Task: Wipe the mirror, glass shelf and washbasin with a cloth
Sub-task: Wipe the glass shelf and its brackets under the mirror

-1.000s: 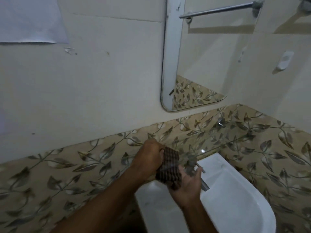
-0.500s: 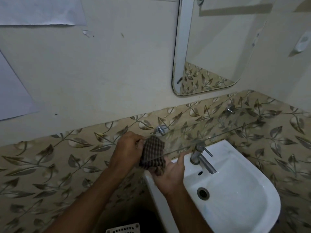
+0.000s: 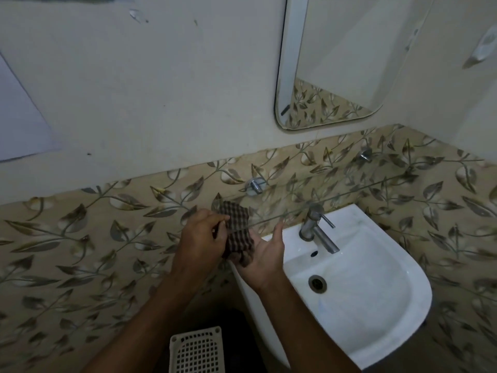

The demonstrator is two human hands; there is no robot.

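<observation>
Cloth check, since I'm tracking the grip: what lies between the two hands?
In the head view, the checked cloth lies between the left hand and right hand, draped over the glass shelf edge.

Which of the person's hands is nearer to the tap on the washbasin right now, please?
The right hand. It lies open just left of the tap, under the checked cloth; the left hand grips the cloth from its far side, further from the tap.
</observation>
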